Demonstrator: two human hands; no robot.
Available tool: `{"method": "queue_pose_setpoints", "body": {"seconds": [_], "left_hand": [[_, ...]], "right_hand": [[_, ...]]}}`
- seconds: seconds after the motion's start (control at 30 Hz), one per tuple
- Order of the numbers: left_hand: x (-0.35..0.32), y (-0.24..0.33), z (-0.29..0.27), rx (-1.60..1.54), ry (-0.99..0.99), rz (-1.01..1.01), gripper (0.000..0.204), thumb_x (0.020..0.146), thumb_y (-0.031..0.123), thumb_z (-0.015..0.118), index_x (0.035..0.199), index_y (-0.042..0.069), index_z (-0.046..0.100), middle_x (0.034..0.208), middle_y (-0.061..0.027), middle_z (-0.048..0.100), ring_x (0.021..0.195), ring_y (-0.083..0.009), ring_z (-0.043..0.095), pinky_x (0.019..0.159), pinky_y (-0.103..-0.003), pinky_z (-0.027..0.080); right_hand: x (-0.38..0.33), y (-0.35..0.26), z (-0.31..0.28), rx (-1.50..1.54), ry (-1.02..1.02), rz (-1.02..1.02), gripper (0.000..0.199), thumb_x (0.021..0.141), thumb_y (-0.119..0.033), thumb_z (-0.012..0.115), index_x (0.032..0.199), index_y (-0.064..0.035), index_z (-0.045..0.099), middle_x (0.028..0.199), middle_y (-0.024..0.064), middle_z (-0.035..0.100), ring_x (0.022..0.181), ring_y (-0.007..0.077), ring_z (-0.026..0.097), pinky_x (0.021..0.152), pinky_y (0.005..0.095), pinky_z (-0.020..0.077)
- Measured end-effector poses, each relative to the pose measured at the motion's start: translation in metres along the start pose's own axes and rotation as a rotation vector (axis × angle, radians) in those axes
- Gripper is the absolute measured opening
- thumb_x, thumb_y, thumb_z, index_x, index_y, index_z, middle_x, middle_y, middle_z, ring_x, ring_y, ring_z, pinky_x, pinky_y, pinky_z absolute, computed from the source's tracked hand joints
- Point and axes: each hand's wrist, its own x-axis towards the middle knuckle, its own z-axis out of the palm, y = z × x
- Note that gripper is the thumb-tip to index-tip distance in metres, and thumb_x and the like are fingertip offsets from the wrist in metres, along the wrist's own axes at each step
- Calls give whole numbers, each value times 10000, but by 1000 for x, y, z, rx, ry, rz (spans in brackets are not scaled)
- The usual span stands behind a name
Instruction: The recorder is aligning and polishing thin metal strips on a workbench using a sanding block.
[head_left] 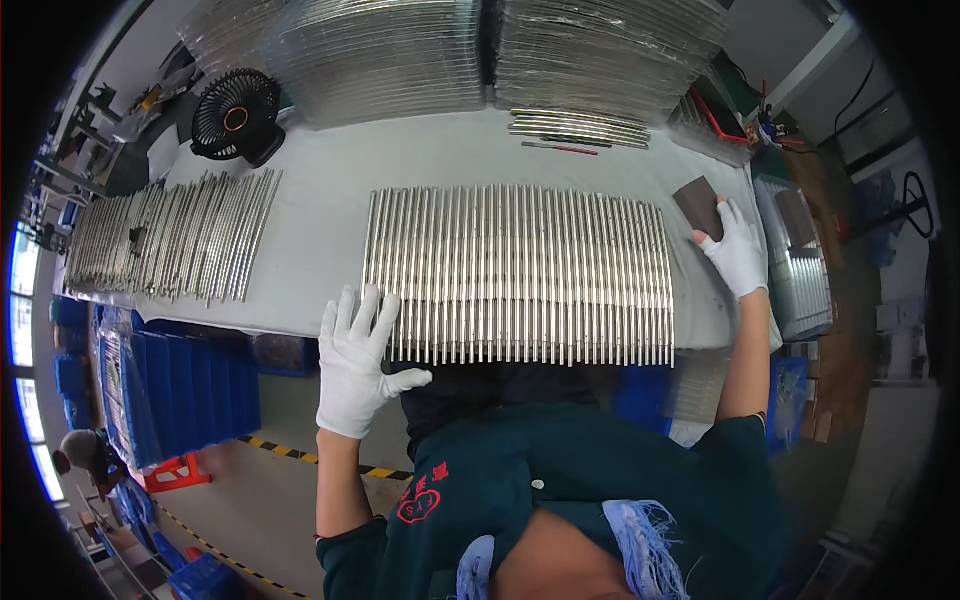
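A wide row of slim silvery metal rods point(520, 270) lies side by side on the white-covered table, their near ends sticking out past its front edge. My left hand point(355, 365), in a white glove, rests at the row's near left corner with its fingers spread and thumb out, holding nothing. To the right of the row, my right hand point(735, 245) has its gloved fingers and thumb around the near edge of a flat, dark grey-brown rectangular pad point(697, 205). Bare fingertips show at the thumb of that glove. The pad's exact kind cannot be made out.
Another bunch of rods point(180, 240) lies at the table's left, with a black fan point(237, 118) behind it. Plastic-wrapped stacks of rods point(390, 60) line the back. Several loose rods point(580, 127) lie before them. Blue crates point(190, 390) stand below left.
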Motion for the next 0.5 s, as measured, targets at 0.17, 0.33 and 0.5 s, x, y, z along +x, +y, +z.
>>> {"method": "queue_pose_setpoints", "body": {"seconds": [0.17,0.33,0.5], "left_hand": [[9,2,15,45,37,34,1064,641,854,536,1384,92,542,1389,-238,496,1256,-503,436,1094,-604,306],[10,2,20,66,59,37,1076,616,857,543,1378,97,545,1390,-234,495,1243,-516,444,1082,-605,321],[12,4,15,47,31,40,1114,606,860,564,1396,75,523,1414,-241,476,1266,-542,419,1067,-623,320]], "right_hand": [[10,-12,-6,120,-57,49,738,839,-433,716,1434,-61,489,1351,176,588,1200,387,558,1038,423,430],[18,2,-24,359,385,86,708,895,-393,714,1480,-98,448,1419,172,549,1266,366,543,1062,384,412],[57,-26,-43,1008,714,17,679,933,-311,716,1490,-54,422,1417,128,545,1262,208,533,1066,312,398]]}}
